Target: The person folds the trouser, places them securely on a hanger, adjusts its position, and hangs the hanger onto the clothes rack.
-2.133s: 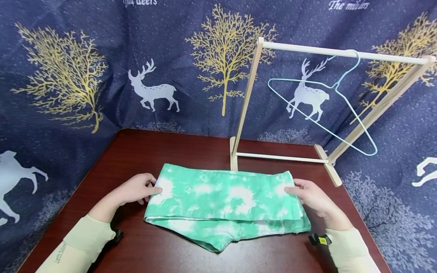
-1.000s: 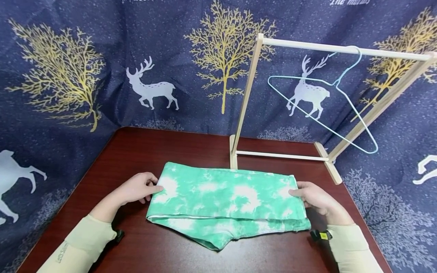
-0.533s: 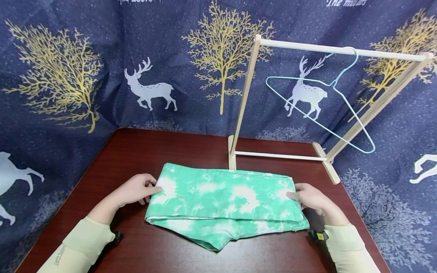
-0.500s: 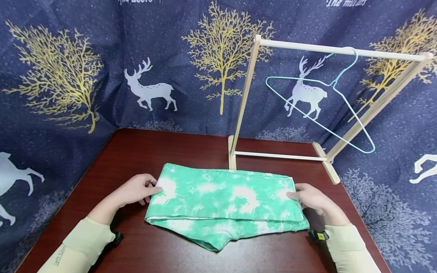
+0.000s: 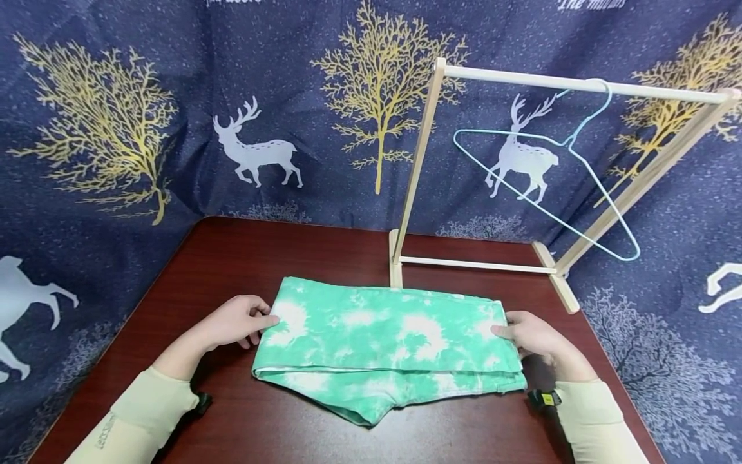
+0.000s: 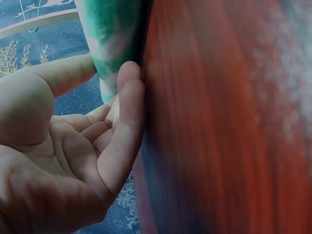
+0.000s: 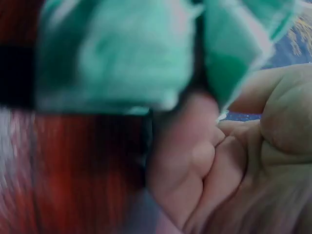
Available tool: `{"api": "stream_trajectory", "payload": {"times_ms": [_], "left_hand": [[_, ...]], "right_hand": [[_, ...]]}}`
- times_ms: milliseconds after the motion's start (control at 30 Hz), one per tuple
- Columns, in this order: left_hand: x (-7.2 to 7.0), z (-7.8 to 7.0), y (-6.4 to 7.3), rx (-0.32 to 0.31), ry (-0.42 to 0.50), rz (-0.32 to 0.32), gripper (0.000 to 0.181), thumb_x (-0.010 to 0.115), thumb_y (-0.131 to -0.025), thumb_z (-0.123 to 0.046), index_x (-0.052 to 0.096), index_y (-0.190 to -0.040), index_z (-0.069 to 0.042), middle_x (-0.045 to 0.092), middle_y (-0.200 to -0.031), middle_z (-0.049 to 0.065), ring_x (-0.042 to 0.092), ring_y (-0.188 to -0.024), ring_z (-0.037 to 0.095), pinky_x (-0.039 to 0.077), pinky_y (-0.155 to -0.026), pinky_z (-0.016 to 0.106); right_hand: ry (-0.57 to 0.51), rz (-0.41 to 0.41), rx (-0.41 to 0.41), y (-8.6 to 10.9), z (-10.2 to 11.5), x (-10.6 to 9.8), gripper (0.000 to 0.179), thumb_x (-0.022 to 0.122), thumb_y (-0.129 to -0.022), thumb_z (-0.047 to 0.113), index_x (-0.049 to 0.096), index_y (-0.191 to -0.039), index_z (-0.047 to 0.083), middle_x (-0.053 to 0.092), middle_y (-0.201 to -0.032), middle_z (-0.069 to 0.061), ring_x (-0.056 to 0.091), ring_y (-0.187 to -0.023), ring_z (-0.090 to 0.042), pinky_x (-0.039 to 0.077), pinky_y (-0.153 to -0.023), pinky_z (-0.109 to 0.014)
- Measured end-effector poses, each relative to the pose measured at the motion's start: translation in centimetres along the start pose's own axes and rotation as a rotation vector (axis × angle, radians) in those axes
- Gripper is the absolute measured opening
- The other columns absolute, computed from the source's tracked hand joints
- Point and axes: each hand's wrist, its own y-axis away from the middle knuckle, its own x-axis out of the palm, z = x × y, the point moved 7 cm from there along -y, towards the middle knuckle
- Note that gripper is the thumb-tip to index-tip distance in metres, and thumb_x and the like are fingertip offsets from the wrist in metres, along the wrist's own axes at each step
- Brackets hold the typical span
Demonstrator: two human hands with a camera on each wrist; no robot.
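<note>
On tbl (image 5: pixel 278 251) just behind folded grn cloth (image 5: pixel 382 328): rack (image 5: pixel 420 161) w/ hanger (image 5: pixel 570 143).

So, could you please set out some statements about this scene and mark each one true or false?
1. The left hand holds one end of the folded tie-dye garment. True.
2. The pale-blue hanger hangs from the top bar of the wooden rack. True.
3. The garment hangs on the hanger. False: it lies on the table.
4. The right hand grips the rack. False: it holds the garment's other end.
5. The backdrop shows gold trees. True.
</note>
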Motion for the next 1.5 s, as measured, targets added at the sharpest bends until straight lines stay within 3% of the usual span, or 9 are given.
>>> {"api": "stream_trajectory", "payload": {"times_ms": [100, 200, 333, 433, 600, 733, 900, 1133, 1500], "left_hand": [[0.0, 0.1, -0.1, 0.011, -0.004, -0.002, 0.048, 0.080, -0.106, -0.033, 0.066, -0.128, 0.007, 0.066, -0.090, 0.011, 0.070, -0.069, 0.027, 0.064, -0.061, 0.044], [0.1, 0.2, -0.2, 0.013, -0.002, 0.004, 0.047, 0.081, -0.105, -0.031, 0.066, -0.128, 0.006, 0.066, -0.088, 0.011, 0.070, -0.068, 0.028, 0.064, -0.061, 0.044], [0.1, 0.1, -0.3, 0.010, -0.062, 0.000, 0.046, 0.081, -0.105, -0.032, 0.065, -0.127, 0.005, 0.066, -0.087, 0.011, 0.068, -0.067, 0.026, 0.062, -0.059, 0.042], [-0.3, -0.8, -0.1, 0.041, -0.237, -0.076, 0.049, 0.082, -0.104, -0.037, 0.066, -0.128, 0.003, 0.066, -0.092, 0.009, 0.066, -0.073, 0.023, 0.057, -0.061, 0.039], [-0.2, -3.5, 0.5, 0.205, -0.523, -0.207, 0.058, 0.085, -0.100, -0.045, 0.069, -0.138, -0.004, 0.064, -0.128, 0.013, 0.061, -0.113, 0.029, 0.057, -0.078, 0.047], [1.7, -5.1, 1.4, 0.390, -0.612, -0.153, 0.060, 0.090, -0.094, -0.051, 0.072, -0.137, -0.012, 0.057, -0.145, 0.010, 0.050, -0.134, 0.030, 0.058, -0.090, 0.046], [4.1, -6.2, 2.9, 0.541, -0.660, -0.047, 0.050, 0.099, -0.082, -0.054, 0.075, -0.115, -0.024, 0.058, -0.118, -0.010, 0.047, -0.109, 0.012, 0.051, -0.078, 0.030], [5.4, -6.6, 3.8, 0.589, -0.726, 0.014, 0.030, 0.099, -0.083, -0.033, 0.073, -0.098, -0.029, 0.054, -0.093, -0.020, 0.049, -0.089, 0.002, 0.051, -0.081, 0.031], [6.1, -7.1, 4.7, 0.674, -0.679, 0.051, 0.042, 0.089, -0.084, -0.002, 0.061, -0.077, -0.033, 0.052, -0.082, -0.023, 0.046, -0.077, -0.004, 0.051, -0.076, 0.026]], "right_hand": [[0.161, -0.079, 0.035, 0.0, -0.1, -0.3, 0.035, 0.072, -0.111, 0.031, 0.064, -0.103, -0.002, 0.058, -0.074, -0.003, 0.057, -0.062, -0.020, 0.054, -0.055, -0.037], [0.241, -0.133, 0.052, 0.0, -0.2, -0.6, 0.038, 0.077, -0.108, 0.032, 0.057, -0.091, 0.005, 0.053, -0.069, -0.005, 0.054, -0.058, -0.021, 0.048, -0.052, -0.035], [0.404, -0.227, 0.046, 0.4, 0.6, -1.1, 0.045, 0.080, -0.104, 0.038, 0.061, -0.102, -0.002, 0.065, -0.082, -0.014, 0.065, -0.069, -0.028, 0.053, -0.061, -0.043], [0.562, -0.349, 0.016, 0.9, 2.6, -0.9, 0.059, 0.079, -0.103, 0.042, 0.060, -0.120, -0.011, 0.067, -0.105, -0.027, 0.069, -0.092, -0.043, 0.056, -0.080, -0.057], [0.697, -0.517, -0.181, 2.1, 6.8, 2.1, 0.064, 0.080, -0.103, 0.038, 0.061, -0.137, -0.013, 0.059, -0.130, -0.039, 0.056, -0.124, -0.059, 0.050, -0.099, -0.072], [0.748, -0.425, -0.366, 2.4, 8.5, 5.6, 0.064, 0.083, -0.102, 0.036, 0.063, -0.144, -0.008, 0.056, -0.145, -0.035, 0.052, -0.137, -0.056, 0.049, -0.108, -0.070], [0.772, -0.283, -0.457, 2.6, 8.4, 7.9, 0.063, 0.083, -0.104, 0.036, 0.063, -0.149, -0.003, 0.047, -0.159, -0.033, 0.044, -0.149, -0.053, 0.047, -0.114, -0.068], [0.781, -0.249, -0.506, 2.7, 8.2, 8.2, 0.061, 0.080, -0.105, 0.038, 0.063, -0.149, -0.002, 0.045, -0.161, -0.034, 0.042, -0.151, -0.054, 0.045, -0.116, -0.069], [0.753, -0.224, -0.515, 2.5, 7.5, 8.3, 0.060, 0.078, -0.107, 0.038, 0.063, -0.152, 0.001, 0.043, -0.164, -0.032, 0.036, -0.155, -0.055, 0.041, -0.118, -0.072]]}}
